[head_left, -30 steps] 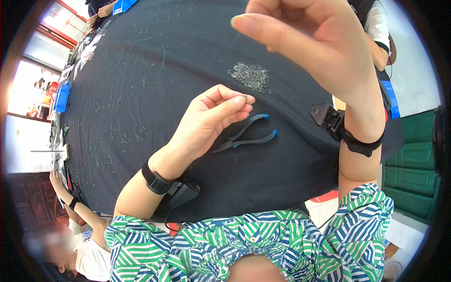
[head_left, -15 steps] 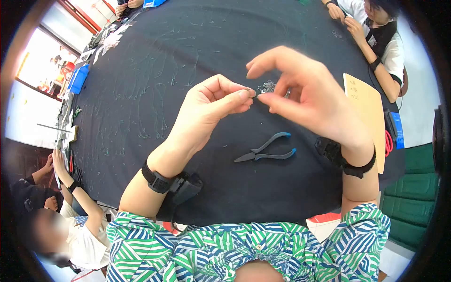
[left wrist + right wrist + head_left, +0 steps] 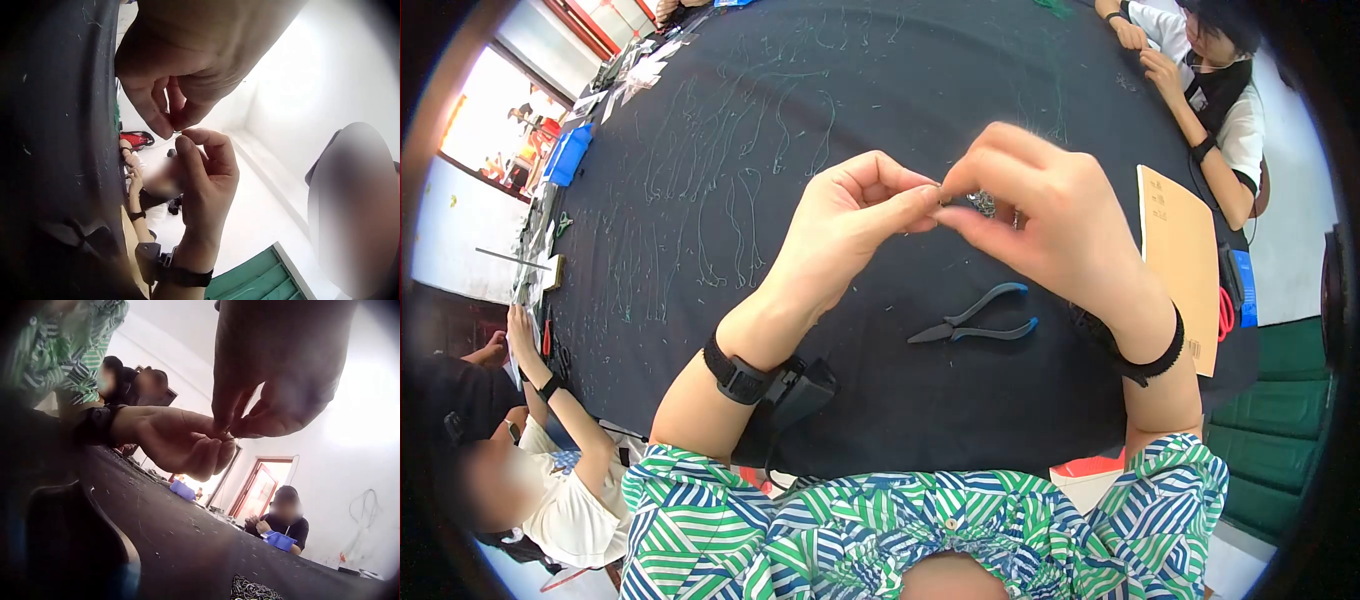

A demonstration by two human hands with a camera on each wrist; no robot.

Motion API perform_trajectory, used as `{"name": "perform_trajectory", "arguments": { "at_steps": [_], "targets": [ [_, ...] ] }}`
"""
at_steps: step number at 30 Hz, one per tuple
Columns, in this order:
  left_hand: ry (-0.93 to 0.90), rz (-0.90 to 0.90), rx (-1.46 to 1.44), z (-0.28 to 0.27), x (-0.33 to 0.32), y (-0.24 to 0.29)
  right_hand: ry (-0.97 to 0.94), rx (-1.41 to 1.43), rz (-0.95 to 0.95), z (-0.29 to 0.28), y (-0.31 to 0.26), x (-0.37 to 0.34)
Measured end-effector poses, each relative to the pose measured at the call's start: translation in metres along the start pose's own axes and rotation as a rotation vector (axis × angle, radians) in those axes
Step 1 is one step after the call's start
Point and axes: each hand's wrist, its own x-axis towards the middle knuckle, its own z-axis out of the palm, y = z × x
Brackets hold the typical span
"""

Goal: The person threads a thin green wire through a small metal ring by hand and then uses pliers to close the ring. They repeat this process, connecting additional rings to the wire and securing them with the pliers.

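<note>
In the head view my left hand [image 3: 825, 240] pinches a tiny wire-like piece [image 3: 941, 196] between thumb and index finger. My right hand [image 3: 1055, 215] meets it from the right, thumb and index fingertips closed on the same spot. Both wrist views show the fingertips of the two hands together; a thin dark strand [image 3: 232, 437] pokes out there, its exact kind too small to tell. Behind the right fingers lies a pile of small metal hooks [image 3: 983, 203], partly hidden. Grey pliers with blue handle ends [image 3: 948, 327] lie spread on the cloth below the hands.
Green threads [image 3: 700, 215] with small hooks spread over the black cloth [image 3: 880, 420] to the left. A brown paper sheet [image 3: 1180, 265] and red-handled tool [image 3: 1226, 312] lie at right. A blue tray [image 3: 568, 155] stands at the left edge. Other people sit around the table.
My right hand has come down from high over the pile to my left fingertips, and its thumb and index finger have closed there. The left hand keeps its pinch. The head view has shifted.
</note>
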Motion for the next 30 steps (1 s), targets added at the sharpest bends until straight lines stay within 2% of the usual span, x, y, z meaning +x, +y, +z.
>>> {"name": "perform_trajectory", "arguments": {
  "at_steps": [1,4,7,10,14,26,30],
  "targets": [
    [0.013,0.014,0.036,0.000,0.000,0.001,0.015,0.036,0.054,-0.002,-0.002,0.001],
    [0.087,0.078,0.115,0.003,-0.001,0.004,-0.162,0.386,0.515,-0.010,-0.007,0.003],
    [0.115,0.165,0.164,0.005,0.000,0.001,-0.340,0.706,0.696,-0.004,-0.003,0.004],
    [0.101,0.183,0.211,0.004,-0.002,0.002,-0.347,0.939,0.759,0.009,0.001,0.002],
    [0.142,0.287,0.230,0.003,0.001,-0.001,-0.263,1.097,0.756,0.018,0.005,0.000],
    [0.132,0.231,0.179,0.002,0.001,0.002,-0.193,0.937,0.583,0.021,0.017,0.000],
    [0.107,0.123,0.024,-0.001,0.001,0.006,-0.120,0.611,0.415,0.018,0.016,-0.001]
  ]
}}
